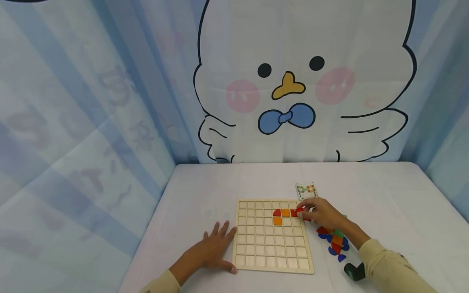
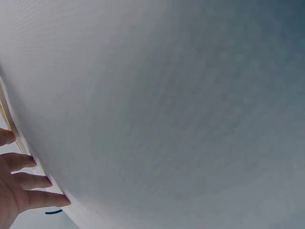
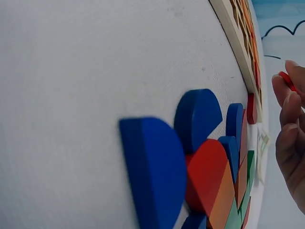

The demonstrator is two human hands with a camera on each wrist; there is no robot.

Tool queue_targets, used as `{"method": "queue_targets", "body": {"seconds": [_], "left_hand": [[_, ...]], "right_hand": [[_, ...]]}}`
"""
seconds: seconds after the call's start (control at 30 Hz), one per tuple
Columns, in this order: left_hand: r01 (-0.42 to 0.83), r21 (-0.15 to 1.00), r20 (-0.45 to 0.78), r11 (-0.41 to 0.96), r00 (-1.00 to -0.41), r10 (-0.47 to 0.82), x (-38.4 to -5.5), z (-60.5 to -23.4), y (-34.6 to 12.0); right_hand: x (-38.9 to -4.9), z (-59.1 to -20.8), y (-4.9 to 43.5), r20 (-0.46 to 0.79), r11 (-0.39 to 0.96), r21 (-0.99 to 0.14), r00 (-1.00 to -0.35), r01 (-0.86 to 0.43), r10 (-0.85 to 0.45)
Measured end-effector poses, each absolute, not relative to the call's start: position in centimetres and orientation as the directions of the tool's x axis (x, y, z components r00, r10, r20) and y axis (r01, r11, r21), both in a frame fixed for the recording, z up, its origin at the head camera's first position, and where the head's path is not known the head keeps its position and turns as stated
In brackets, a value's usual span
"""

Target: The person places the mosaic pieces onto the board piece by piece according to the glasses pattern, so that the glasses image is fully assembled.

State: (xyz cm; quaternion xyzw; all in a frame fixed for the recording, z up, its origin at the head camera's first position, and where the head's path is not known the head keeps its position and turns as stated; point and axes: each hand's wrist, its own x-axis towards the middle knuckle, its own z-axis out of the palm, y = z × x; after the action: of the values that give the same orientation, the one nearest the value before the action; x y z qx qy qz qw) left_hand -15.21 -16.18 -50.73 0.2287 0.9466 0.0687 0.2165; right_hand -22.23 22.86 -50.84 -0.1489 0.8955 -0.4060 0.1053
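A wooden grid board (image 1: pixel 271 252) lies on the table. Its upper right squares hold a red rounded block (image 1: pixel 277 213), two orange square blocks (image 1: pixel 285 213) and another red block (image 1: pixel 293 213). My right hand (image 1: pixel 320 212) is over the board's upper right edge, pinching a small red block (image 3: pixel 288 81) between thumb and fingers. Spread fingers of my left hand (image 1: pixel 216 248) rest at the board's left edge, thumb by the lower left corner. In the left wrist view, the left hand (image 2: pixel 19 186) appears only at the lower left.
Several blue, red, orange and green blocks (image 3: pixel 207 176) lie in a cluster right of the board. A card with a printed coloured pattern (image 1: pixel 306 190) lies behind the board. Near my right sleeve is a dark green object (image 1: pixel 354 271). A printed curtain (image 1: pixel 172 81) hangs behind the table.
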Motion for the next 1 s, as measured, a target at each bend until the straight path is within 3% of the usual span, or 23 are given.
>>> {"method": "queue_targets", "body": {"seconds": [0.13, 0.4, 1.0], "left_hand": [[0.405, 0.228, -0.380, 0.885, -0.800, 0.464, -15.2, -50.6, -16.2], [0.401, 0.224, -0.385, 0.888, -0.801, 0.458, -15.2, -50.6, -16.1], [0.390, 0.229, -0.389, 0.892, -0.803, 0.451, -15.3, -50.8, -16.1]], "right_hand": [[-22.0, -51.1, 22.7, -0.033, 0.586, -0.775, -0.910, -0.238, -0.412], [-21.5, -51.1, 22.3, -0.075, 0.516, -0.831, -0.875, -0.211, -0.478], [-20.6, -51.2, 19.7, -0.037, 0.514, -0.816, -0.865, -0.263, -0.501]]}}
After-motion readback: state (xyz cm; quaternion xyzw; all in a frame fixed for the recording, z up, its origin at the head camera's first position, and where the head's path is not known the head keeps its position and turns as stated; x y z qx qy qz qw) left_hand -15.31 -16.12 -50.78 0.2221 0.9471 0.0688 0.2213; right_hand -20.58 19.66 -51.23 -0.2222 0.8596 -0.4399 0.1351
